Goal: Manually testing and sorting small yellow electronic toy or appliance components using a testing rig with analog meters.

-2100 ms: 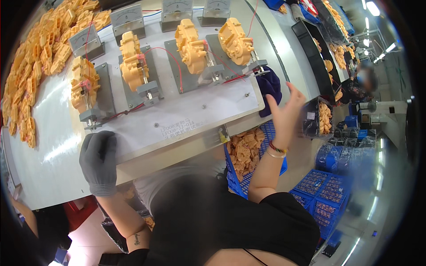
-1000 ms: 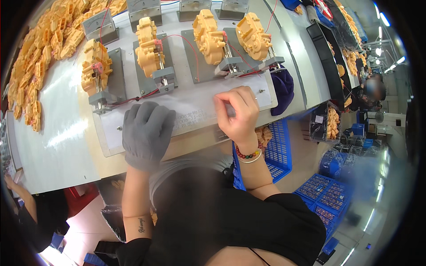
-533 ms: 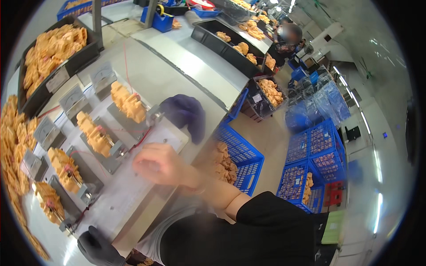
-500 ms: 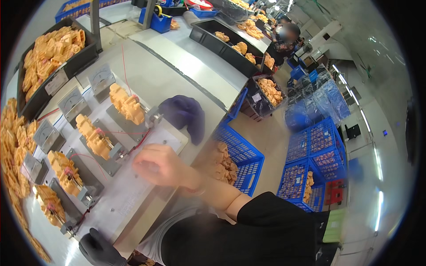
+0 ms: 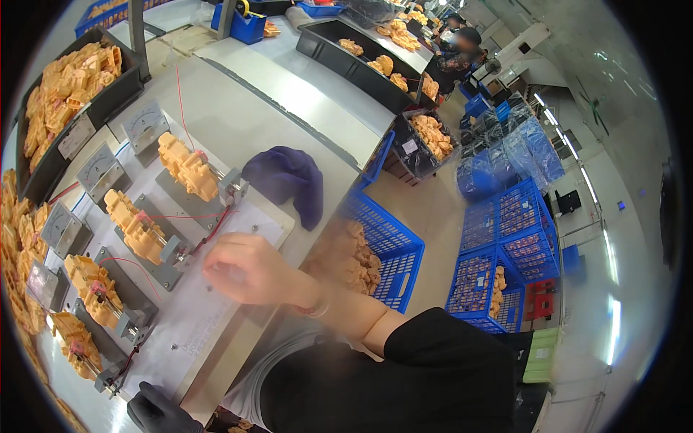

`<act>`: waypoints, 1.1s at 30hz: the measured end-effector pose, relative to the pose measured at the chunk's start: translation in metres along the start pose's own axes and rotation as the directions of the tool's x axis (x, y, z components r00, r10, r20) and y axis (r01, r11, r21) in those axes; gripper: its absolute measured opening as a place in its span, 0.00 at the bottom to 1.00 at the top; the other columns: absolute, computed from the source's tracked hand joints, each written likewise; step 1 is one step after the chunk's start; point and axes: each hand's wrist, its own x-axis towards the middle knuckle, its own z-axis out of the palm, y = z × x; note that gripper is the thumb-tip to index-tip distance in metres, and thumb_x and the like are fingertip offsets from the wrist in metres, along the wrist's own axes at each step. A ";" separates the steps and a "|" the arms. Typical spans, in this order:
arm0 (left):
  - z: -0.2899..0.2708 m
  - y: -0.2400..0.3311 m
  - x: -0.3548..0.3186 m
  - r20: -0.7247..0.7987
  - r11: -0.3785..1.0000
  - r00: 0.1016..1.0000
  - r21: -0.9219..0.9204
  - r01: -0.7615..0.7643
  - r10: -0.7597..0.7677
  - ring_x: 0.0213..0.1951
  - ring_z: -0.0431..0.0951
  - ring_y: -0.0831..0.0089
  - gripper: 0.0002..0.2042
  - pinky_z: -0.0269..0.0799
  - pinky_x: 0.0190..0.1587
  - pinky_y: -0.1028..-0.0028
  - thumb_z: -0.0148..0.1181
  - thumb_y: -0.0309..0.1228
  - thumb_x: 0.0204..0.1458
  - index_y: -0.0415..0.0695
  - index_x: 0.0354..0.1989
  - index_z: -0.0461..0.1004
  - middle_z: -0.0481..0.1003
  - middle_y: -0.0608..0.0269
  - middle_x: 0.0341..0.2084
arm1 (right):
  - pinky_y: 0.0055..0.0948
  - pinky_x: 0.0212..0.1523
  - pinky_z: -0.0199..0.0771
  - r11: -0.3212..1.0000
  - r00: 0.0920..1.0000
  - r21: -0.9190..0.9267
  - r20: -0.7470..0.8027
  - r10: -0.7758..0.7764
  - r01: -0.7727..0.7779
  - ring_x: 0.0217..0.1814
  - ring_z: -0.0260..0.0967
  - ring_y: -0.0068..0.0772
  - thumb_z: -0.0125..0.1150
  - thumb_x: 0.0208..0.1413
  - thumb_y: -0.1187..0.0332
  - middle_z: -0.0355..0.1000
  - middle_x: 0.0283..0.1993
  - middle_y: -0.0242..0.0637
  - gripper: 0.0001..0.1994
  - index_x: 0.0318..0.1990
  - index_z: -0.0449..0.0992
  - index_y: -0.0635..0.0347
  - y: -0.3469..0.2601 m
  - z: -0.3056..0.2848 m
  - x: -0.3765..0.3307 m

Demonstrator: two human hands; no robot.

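The bare right hand (image 5: 249, 270) was curled over the white board (image 5: 189, 314) near yellow housings (image 5: 137, 227); the gloved left hand (image 5: 160, 411) was near the board's corner.

Single head view, wide fisheye, from the wearer's head above the tabletop (image 5: 238, 101), facing obliquely down and across it. Housings (image 5: 133, 225) on the tabletop appear at close range; the crate (image 5: 404, 270), beside and below it, farther; the lamps (image 5: 613, 325), well beyond it, farthest.
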 end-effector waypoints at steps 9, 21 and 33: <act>-0.005 -0.001 -0.003 0.044 1.000 0.999 -0.001 0.025 -0.025 0.16 0.69 0.60 0.22 0.66 0.21 0.62 0.65 0.47 0.52 0.42 0.16 0.74 0.70 0.59 0.12 | 0.28 0.27 0.68 1.000 1.000 -0.019 -0.004 -0.018 0.018 0.27 0.69 0.33 0.62 0.49 0.75 0.70 0.26 0.36 0.02 0.29 0.75 0.61 0.000 0.001 -0.002; -0.030 -0.020 0.007 0.394 0.996 0.915 0.007 -0.094 0.084 0.32 0.74 0.55 0.12 0.70 0.35 0.59 0.62 0.38 0.55 0.41 0.31 0.79 0.75 0.51 0.28 | 0.26 0.26 0.69 1.000 1.000 -0.011 -0.014 -0.017 0.016 0.28 0.70 0.30 0.62 0.49 0.75 0.71 0.27 0.35 0.02 0.29 0.75 0.62 0.000 0.000 -0.002; -0.032 -0.025 0.020 0.553 0.998 0.833 -0.039 0.039 -0.011 0.33 0.74 0.53 0.13 0.70 0.38 0.60 0.59 0.37 0.56 0.36 0.33 0.78 0.75 0.48 0.29 | 0.25 0.25 0.69 0.999 0.999 -0.012 -0.030 -0.032 0.031 0.27 0.70 0.30 0.62 0.49 0.75 0.71 0.27 0.35 0.02 0.29 0.75 0.62 0.001 0.003 -0.002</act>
